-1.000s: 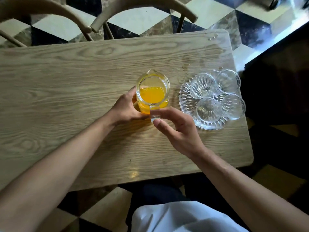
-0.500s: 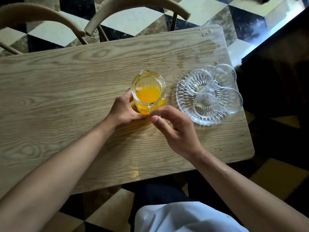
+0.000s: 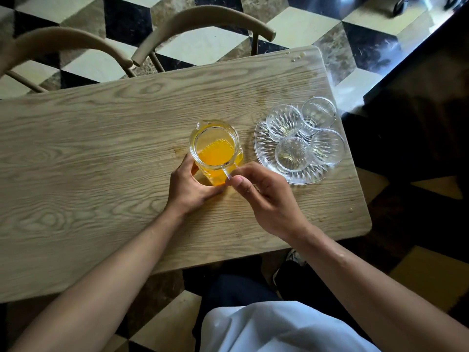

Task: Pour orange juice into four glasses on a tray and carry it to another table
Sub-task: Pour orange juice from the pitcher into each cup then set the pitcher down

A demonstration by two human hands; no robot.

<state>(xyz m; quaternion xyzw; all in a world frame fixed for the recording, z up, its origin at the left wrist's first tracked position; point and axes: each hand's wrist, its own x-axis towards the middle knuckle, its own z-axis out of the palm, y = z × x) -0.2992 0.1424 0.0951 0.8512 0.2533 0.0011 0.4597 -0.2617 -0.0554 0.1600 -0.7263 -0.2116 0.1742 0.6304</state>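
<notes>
Little has changed since half a second ago: both hands stay on the jug [image 3: 215,148] at frame centre. The right hand [image 3: 264,199] pinches its handle between thumb and curled fingers; the left hand [image 3: 189,189] cups its near side. The tray [image 3: 266,148] with four glasses [image 3: 293,153] sits right of it, apart. No writing is legible.

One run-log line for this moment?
left hand steadies pitcher | right hand pinches handle | four glasses empty on tray
</notes>
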